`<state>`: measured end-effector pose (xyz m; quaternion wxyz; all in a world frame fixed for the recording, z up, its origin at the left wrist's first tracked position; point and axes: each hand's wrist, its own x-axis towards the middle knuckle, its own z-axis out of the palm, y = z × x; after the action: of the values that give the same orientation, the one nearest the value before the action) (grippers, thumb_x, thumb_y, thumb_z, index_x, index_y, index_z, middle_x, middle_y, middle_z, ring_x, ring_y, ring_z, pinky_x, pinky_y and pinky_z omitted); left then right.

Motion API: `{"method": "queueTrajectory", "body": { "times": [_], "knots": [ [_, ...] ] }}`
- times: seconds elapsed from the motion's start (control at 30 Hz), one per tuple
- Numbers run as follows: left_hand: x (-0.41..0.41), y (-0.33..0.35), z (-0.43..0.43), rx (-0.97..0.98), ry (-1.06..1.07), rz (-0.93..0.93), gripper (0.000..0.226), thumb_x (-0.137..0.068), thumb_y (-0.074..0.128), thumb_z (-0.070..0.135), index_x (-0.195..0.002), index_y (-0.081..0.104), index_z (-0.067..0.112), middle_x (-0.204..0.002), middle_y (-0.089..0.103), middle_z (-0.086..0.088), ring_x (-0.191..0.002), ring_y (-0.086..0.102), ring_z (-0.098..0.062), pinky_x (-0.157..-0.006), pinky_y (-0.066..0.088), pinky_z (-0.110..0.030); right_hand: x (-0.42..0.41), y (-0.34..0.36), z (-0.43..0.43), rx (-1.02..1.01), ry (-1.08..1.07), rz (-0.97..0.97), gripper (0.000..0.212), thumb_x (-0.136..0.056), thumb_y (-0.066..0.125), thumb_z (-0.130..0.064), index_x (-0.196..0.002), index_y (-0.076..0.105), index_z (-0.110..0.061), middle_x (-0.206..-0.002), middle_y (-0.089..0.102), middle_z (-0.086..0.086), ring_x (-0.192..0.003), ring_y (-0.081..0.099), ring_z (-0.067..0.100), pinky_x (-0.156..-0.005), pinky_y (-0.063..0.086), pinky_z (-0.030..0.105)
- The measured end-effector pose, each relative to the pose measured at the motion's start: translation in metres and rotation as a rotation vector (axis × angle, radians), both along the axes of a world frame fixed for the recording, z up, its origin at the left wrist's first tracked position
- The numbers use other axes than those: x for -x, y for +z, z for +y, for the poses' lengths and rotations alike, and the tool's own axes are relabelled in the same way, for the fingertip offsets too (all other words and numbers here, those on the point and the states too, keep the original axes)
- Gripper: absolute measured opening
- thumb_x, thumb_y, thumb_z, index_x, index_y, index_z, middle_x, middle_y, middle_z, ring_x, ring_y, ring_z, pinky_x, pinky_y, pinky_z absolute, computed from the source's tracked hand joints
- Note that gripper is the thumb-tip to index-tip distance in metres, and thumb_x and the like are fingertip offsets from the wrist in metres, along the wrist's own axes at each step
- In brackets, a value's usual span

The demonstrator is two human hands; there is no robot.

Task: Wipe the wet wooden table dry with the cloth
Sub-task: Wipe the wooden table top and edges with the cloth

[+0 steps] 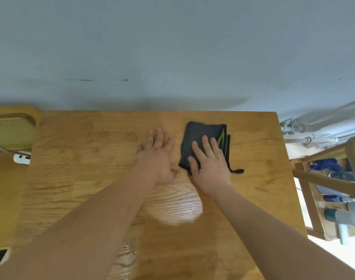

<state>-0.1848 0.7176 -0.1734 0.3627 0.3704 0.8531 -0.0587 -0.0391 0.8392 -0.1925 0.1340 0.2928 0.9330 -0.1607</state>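
Dark folded cloth [203, 142] — green stripes

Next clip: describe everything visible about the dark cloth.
The cloth is dark grey fabric, folded into a rough rectangle, with yellow-green stripes near its right edge and a short dark strap trailing from its near right corner. It lies flat on the wooden table, toward the far right. The right hand rests on its near half, fingers straight; the left hand lies on wood beside it.
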Motion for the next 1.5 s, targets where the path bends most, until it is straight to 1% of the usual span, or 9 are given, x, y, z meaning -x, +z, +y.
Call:
{"method": "queueTrajectory", "body": {
  "times": [0.13,0.23,0.4,0.53,0.67,0.8,1.03,1.4,1.5],
  "knots": [
    [-0.015,0.005,-0.032,-0.063,0.070,-0.033,0.106,-0.089,0.066,0.040,-0.164,-0.008,0.029,-0.167,-0.031,-0.005,-0.154,-0.026,-0.030,-0.127,-0.002,-0.052,-0.058,-0.002,-0.051,0.009,0.105,-0.023,0.057,-0.109,0.019,-0.051,-0.163,0.018,-0.032,-0.172,-0.006,-0.003,-0.157,-0.017,0.020,-0.129,0.008,0.046],
    [-0.036,0.007,-0.062,-0.160,0.150,0.024,0.090,-0.092,0.059,0.026,-0.165,0.006,0.023,-0.170,-0.019,-0.009,-0.157,-0.017,-0.030,-0.128,-0.002,-0.047,-0.093,-0.005,-0.085,0.018,0.163,-0.031,0.056,-0.108,0.025,-0.050,-0.161,0.030,-0.029,-0.172,0.006,0.000,-0.159,-0.004,0.023,-0.127,0.018,0.050],
    [-0.069,0.007,-0.105,-0.237,0.159,0.039,0.079,-0.097,0.056,0.023,-0.164,0.014,0.021,-0.170,-0.021,-0.006,-0.157,-0.015,-0.029,-0.128,0.003,-0.048,-0.053,0.010,-0.066,0.070,0.235,-0.138,0.060,-0.108,0.023,-0.056,-0.163,0.010,-0.038,-0.171,-0.014,-0.008,-0.155,-0.022,0.017,-0.129,0.001,0.044],
    [-0.095,0.008,-0.123,-0.250,0.197,0.034,0.074,-0.098,0.051,0.022,-0.162,0.015,0.024,-0.170,-0.021,-0.005,-0.157,-0.014,-0.028,-0.128,0.007,-0.049,0.021,0.017,-0.036,0.145,0.166,-0.183,0.061,-0.108,0.029,-0.054,-0.164,0.011,-0.037,-0.172,-0.012,-0.006,-0.157,-0.017,0.019,-0.128,0.005,0.047],
    [-0.112,0.008,-0.128,-0.238,0.202,0.017,0.071,-0.101,0.048,0.023,-0.163,0.013,0.022,-0.171,-0.020,-0.005,-0.158,-0.013,-0.028,-0.128,0.008,-0.050,0.025,0.013,-0.040,0.110,0.162,-0.207,0.061,-0.109,0.029,-0.050,-0.164,0.009,-0.034,-0.172,-0.011,-0.003,-0.157,-0.015,0.022,-0.128,0.009,0.049],
    [-0.137,0.004,-0.131,-0.281,0.210,0.008,0.073,-0.101,0.048,0.019,-0.164,0.010,0.023,-0.171,-0.019,-0.003,-0.158,-0.010,-0.027,-0.128,0.008,-0.050,-0.042,0.010,-0.073,0.057,0.161,-0.084,0.059,-0.108,0.024,-0.051,-0.164,0.008,-0.037,-0.172,-0.012,-0.005,-0.157,-0.017,0.018,-0.129,0.004,0.045],
    [-0.207,0.005,-0.129,-0.307,0.200,0.044,0.072,-0.101,0.047,0.021,-0.163,0.010,0.020,-0.172,-0.013,-0.005,-0.158,-0.004,-0.028,-0.128,0.011,-0.048,-0.169,0.008,-0.117,0.031,0.184,-0.092,0.060,-0.107,0.015,-0.053,-0.162,-0.004,-0.040,-0.168,-0.025,-0.008,-0.152,-0.030,0.015,-0.127,-0.008,0.043],
    [-0.308,0.024,-0.132,-0.204,-0.010,0.025,0.074,-0.098,0.050,0.019,-0.162,0.014,0.019,-0.172,-0.008,-0.006,-0.158,-0.008,-0.029,-0.128,0.003,-0.050,-0.335,-0.004,-0.144,0.051,0.047,-0.065,0.066,-0.100,0.008,-0.058,-0.162,0.009,-0.040,-0.170,-0.013,-0.008,-0.155,-0.022,0.016,-0.127,-0.003,0.043],
    [-0.311,0.027,-0.141,-0.187,-0.022,0.059,0.079,-0.097,0.053,0.016,-0.163,0.011,0.020,-0.172,-0.011,-0.006,-0.158,-0.010,-0.028,-0.128,0.000,-0.048,-0.358,-0.005,-0.156,0.032,-0.004,-0.043,0.063,-0.101,0.016,-0.056,-0.161,0.022,-0.038,-0.172,0.002,-0.004,-0.158,-0.007,0.019,-0.127,0.009,0.046]
  ]
}}
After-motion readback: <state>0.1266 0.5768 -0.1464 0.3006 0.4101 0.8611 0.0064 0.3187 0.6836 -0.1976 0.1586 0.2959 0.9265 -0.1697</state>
